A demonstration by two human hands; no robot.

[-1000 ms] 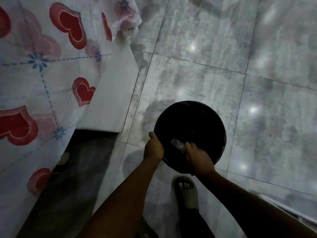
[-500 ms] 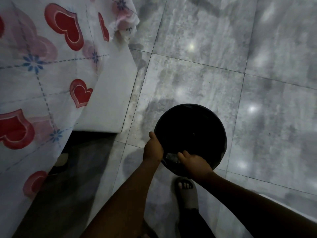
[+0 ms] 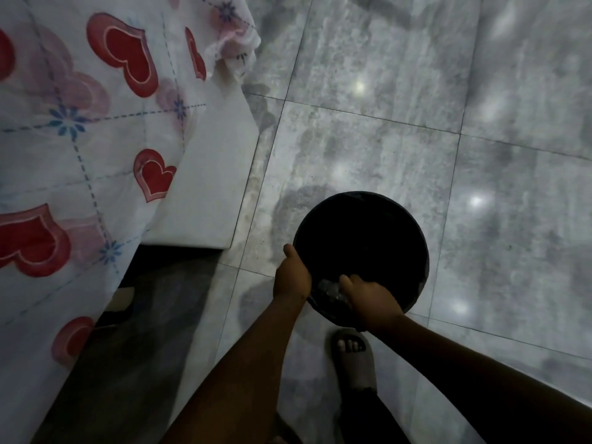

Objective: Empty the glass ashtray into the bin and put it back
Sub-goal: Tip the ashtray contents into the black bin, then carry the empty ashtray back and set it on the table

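A round black bin point(image 3: 362, 241) stands on the grey tiled floor, its inside dark. My left hand point(image 3: 292, 277) grips the bin's near-left rim. My right hand point(image 3: 368, 298) holds the glass ashtray point(image 3: 330, 288) over the bin's near edge, just inside the rim. Only a small glinting part of the ashtray shows between my two hands; the rest is hidden by my right hand. Its contents cannot be made out.
A table draped in a white cloth with red hearts point(image 3: 96, 129) fills the left side, dark space beneath it. My foot in a grey slipper point(image 3: 352, 357) stands just behind the bin. Glossy grey floor tiles point(image 3: 448, 107) stretch ahead and to the right.
My right hand has drawn the ashtray back from deeper in the bin toward the near rim and closer to my left hand. My left hand stays on the rim.
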